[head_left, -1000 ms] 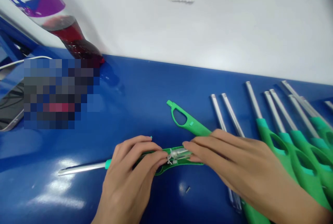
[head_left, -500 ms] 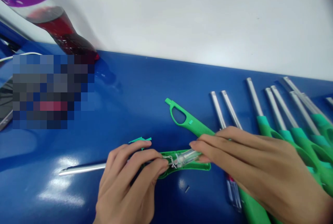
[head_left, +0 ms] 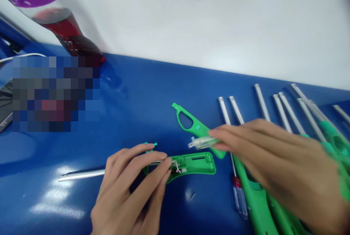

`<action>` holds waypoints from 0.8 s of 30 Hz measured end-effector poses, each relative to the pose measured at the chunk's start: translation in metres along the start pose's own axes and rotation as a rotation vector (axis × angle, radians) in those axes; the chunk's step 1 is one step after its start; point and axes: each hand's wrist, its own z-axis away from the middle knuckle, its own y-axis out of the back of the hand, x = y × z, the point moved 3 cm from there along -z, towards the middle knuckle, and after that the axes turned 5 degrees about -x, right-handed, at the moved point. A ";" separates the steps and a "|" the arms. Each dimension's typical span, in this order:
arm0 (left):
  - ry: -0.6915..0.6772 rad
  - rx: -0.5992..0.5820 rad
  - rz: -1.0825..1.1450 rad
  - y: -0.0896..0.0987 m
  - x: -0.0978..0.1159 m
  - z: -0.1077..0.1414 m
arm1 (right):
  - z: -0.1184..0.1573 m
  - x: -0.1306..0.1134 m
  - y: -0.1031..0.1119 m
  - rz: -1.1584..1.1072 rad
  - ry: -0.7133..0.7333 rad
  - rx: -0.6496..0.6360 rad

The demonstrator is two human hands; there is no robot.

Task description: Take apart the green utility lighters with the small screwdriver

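Observation:
My left hand grips the green lighter shell, whose handle lies open-side up with white wires showing near my fingertips. A metal tube extends left from under that hand. Between the fingertips of my right hand is a clear cylindrical part, held above and apart from the shell. Just beneath it, the other green shell half with a finger loop lies on the blue table. A small teal piece shows behind my left fingers.
Several green lighters with metal tubes lie at the right, beside a screwdriver. A tiny metal pin is near the front. A bottle of red liquid stands at the back left of the blue table.
My right hand has lifted the clear part out of the shell's handle, up and away from it. My left hand keeps its grip. The view has shifted slightly.

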 end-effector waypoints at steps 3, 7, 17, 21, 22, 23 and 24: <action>0.003 -0.005 -0.026 0.000 0.001 -0.004 | -0.013 -0.017 -0.005 -0.033 0.058 0.002; -0.013 0.018 -0.034 0.003 0.001 -0.005 | -0.020 -0.030 -0.006 -0.089 0.069 -0.003; -0.071 -0.005 -0.039 0.003 -0.003 0.000 | -0.014 -0.035 -0.017 -0.283 0.062 -0.011; -0.062 0.017 -0.030 0.003 -0.001 0.000 | -0.012 -0.033 -0.017 -0.317 0.077 -0.030; -0.057 0.018 -0.029 0.004 -0.001 0.000 | -0.011 -0.033 -0.018 -0.325 0.081 -0.045; -0.051 0.018 -0.029 0.004 -0.001 -0.001 | -0.011 -0.032 -0.018 -0.332 0.086 -0.056; -0.045 0.015 -0.029 0.004 -0.001 -0.001 | -0.010 -0.031 -0.018 -0.339 0.088 -0.064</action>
